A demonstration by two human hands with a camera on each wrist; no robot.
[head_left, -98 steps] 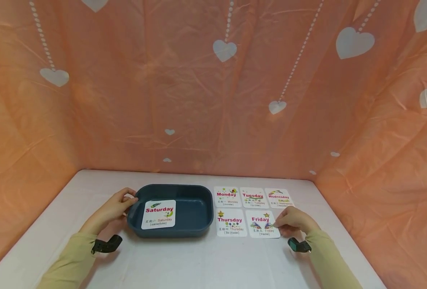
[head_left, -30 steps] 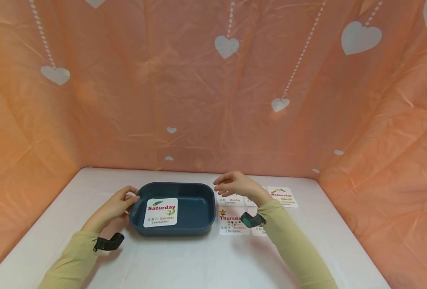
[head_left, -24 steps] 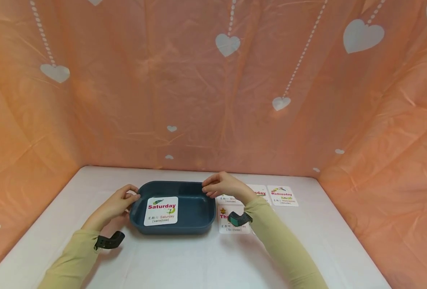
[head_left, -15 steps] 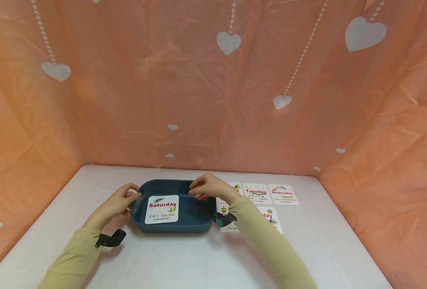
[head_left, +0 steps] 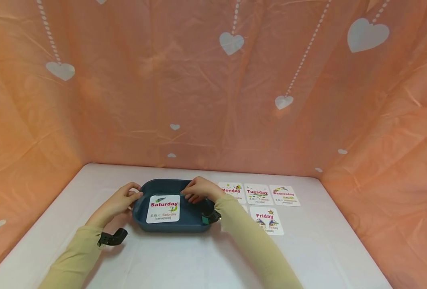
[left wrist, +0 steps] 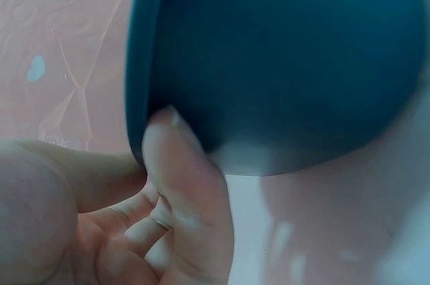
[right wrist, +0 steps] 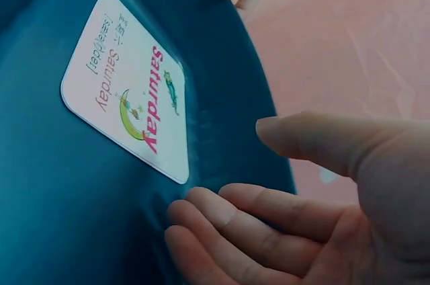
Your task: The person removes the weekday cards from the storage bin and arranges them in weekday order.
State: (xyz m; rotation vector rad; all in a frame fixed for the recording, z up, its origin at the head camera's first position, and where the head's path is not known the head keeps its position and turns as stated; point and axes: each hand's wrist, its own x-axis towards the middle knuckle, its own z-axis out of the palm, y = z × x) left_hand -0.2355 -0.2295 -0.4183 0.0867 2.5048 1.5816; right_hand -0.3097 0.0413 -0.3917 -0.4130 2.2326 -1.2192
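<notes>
A dark blue tray [head_left: 177, 228] holds a white flashcard [head_left: 163, 209] printed "Saturday", lying on the left part of its floor. My left hand [head_left: 117, 204] pinches the tray's left end, the thumb [left wrist: 185, 171] over the rim and fingers beneath. Over the tray's right half reaches my right hand [head_left: 203, 188], its fingertips just beside the card's right edge. In the right wrist view the thumb [right wrist: 302, 136] and fingers of that hand stand apart, with nothing between them. Whether they touch the tray floor I cannot tell.
Right of the tray lie cards in two rows: Monday [head_left: 231, 191], Tuesday [head_left: 258, 194] and Wednesday [head_left: 285, 195] behind, Friday [head_left: 267, 220] in front. My right forearm mostly covers another front card. Orange cloth [head_left: 199, 100] with hearts walls the white table [head_left: 155, 261].
My right hand has left the Friday card, moving leftward over the other cards into the tray, up to the Saturday card. My left hand stays at the tray's rim.
</notes>
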